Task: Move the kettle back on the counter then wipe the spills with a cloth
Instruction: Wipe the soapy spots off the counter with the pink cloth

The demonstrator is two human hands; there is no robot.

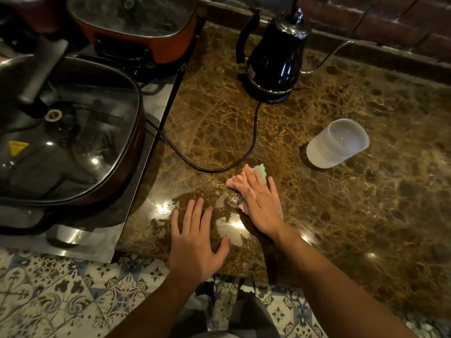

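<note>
A black electric kettle stands upright on its base at the back of the brown marble counter. My right hand presses flat on a pink and green cloth near the front of the counter. A wet, foamy spill spreads left of the cloth. My left hand lies flat with spread fingers on the wet counter near the front edge, holding nothing.
A frosted plastic cup stands to the right. The kettle's black cord loops across the counter just behind the cloth. Two lidded electric pans sit on a metal surface at left. Patterned floor tiles lie below the edge.
</note>
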